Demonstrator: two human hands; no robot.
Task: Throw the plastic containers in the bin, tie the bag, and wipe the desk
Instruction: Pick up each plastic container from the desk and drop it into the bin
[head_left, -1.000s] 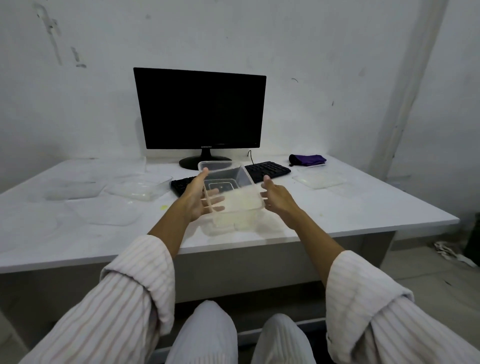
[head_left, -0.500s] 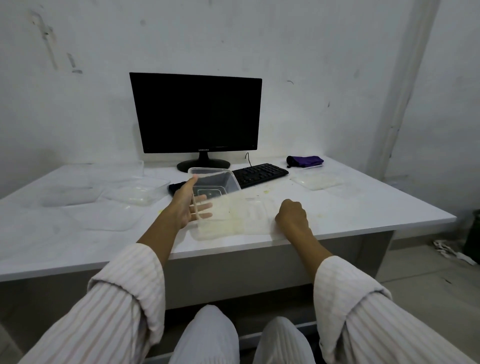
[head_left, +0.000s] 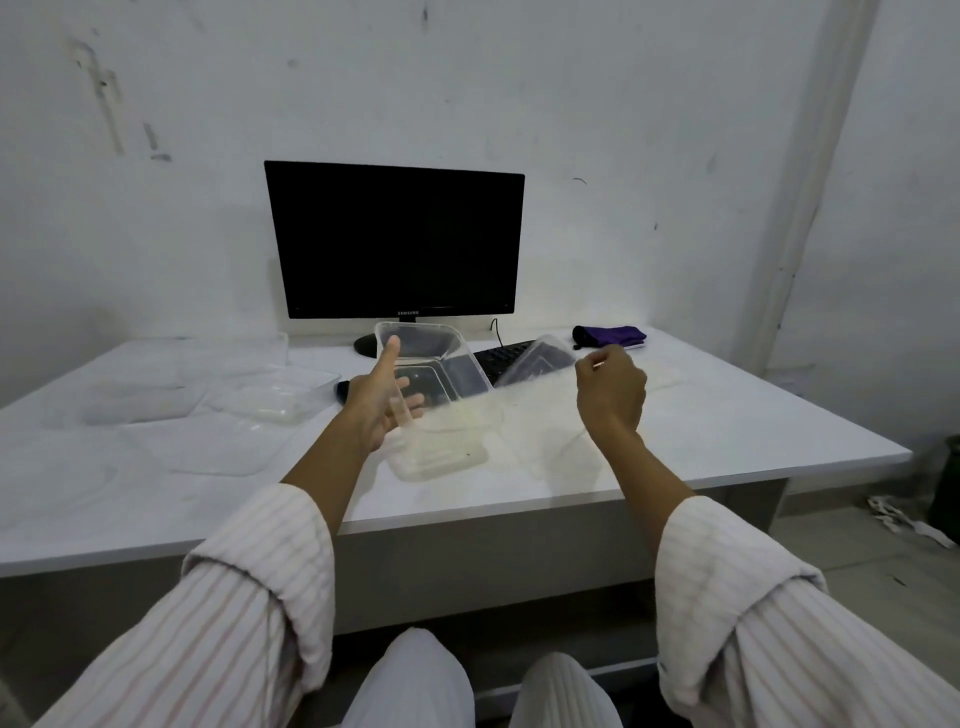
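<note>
Container on desk, keyboard + monitor behind.

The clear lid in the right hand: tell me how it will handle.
The clear lid looks thin and see-through, so probably very light and bendy. Pinched at one edge by the right hand, it may sag. Its smooth plastic could be slippery.
</note>
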